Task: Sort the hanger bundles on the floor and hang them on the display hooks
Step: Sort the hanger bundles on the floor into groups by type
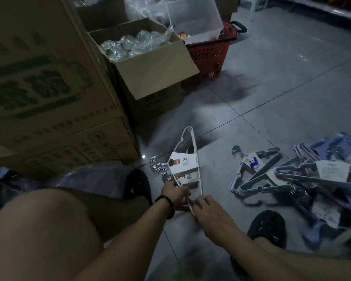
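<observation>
**White hanger bundle held at its near end, more bundles waiting on the right**

While the person crouches over the tiled floor [272, 102], both hands meet at the near tip of a white hanger bundle [187, 165]. The left hand [175, 194] closes its fingers around the near arm of the bundle, and the right hand [207, 207] pinches the same end from the other side. From there the bundle stretches away from the person, its metal hooks [159, 168] fanned out to the left and a cardboard sleeve [183, 164] wrapped around its middle.

Judging by the thin plastic frames, the bundle should be light and stiff, though smooth enough to slip and likely to splay apart if the sleeve gives way. A firmer hold would probably be at the sleeve or just under the hooks, where the hangers are bound together.

To the right lies a pile of grey hanger bundles [276, 175], overlapping so much that their number cannot be counted. Farther off stand cardboard boxes [146, 72] and a red basket [209, 53]. No display hooks are visible, and the dim, blurred picture hides fine detail.
</observation>
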A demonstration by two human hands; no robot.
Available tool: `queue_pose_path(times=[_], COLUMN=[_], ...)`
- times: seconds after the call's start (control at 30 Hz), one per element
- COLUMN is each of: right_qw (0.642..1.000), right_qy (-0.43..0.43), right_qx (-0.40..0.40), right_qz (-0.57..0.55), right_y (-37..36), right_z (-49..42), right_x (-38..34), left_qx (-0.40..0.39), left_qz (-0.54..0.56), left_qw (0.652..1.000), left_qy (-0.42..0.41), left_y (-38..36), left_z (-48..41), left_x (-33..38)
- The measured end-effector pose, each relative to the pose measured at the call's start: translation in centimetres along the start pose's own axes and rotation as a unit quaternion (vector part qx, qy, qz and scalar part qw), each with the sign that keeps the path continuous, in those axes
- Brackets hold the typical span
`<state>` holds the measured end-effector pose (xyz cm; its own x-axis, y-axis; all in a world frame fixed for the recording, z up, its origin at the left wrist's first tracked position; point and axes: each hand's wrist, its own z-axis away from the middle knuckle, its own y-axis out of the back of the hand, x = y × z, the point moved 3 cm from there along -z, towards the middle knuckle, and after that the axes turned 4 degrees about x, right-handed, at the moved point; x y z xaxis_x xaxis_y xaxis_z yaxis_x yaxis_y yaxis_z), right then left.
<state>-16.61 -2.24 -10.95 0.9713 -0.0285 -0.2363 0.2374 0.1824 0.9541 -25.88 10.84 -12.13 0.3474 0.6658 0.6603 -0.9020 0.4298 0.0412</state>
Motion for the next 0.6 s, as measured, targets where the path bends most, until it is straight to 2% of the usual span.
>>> queue_pose_path(times=[0.07,0.13,0.2,0.27,0.47,0.6], right_qw=[0.995,0.972,0.926,0.885,0.879,0.871], right_qy=[-0.033,-0.104,-0.209,-0.29,-0.373,-0.405], right_qx=[-0.004,0.024,0.051,0.021,-0.046,-0.054], right_qz=[-0.093,-0.207,-0.309,-0.364,-0.294,-0.274], right_y=[-0.1,-0.3,-0.8,-1.9,-6.5,-9.8], right_z=[0.9,1.3,1.0,0.2,-3.1,-4.9], right_x=[-0.2,0.0,0.8,1.7,3.7,5.2], left_qx=[0.004,-0.004,-0.006,-0.012,-0.009,0.031], left_qz=[-0.012,-0.019,-0.028,-0.031,-0.04,-0.082], left_qw=[1.0,1.0,0.999,0.999,0.997,0.994], left_qy=[-0.001,0.007,0.02,0.041,0.071,0.069], left_y=[0.2,0.3,0.1,-0.4,-2.3,-3.4], left_z=[0.0,-0.2,-0.8,-1.6,-5.7,-9.8], left_x=[-0.7,-1.1,-1.6,-2.1,-2.9,-4.5])
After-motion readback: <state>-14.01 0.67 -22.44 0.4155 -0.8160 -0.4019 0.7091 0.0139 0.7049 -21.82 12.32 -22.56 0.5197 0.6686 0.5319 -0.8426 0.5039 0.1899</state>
